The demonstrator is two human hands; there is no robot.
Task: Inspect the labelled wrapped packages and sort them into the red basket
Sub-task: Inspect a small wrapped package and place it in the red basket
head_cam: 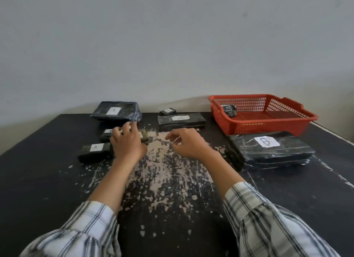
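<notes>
The left hand (126, 141) rests on a small package (105, 137), fingers curled over its far edge. The package lies flat on the table (57, 180), long axis left to right. The right hand (184, 144) hovers near, loosely curled, empty. The basket (306, 117) stands well to the right, nearer the right hand, so the carry must cross rightward.

Basket (258, 127) beyond right hand (188, 144): red, lattice walls. Tabletop (47, 180): black, pale pinkish-beige worn speckle between and below hands. B package (277, 153) right of right hand: glossy black wrap, white label, black letter. Big package (122, 115) beyond left hand (127, 141): blue-black, white label. Covered package (105, 137) under left hand: black, olive tinge. Sleeves (82, 231): white, grey-black plaid.
</notes>
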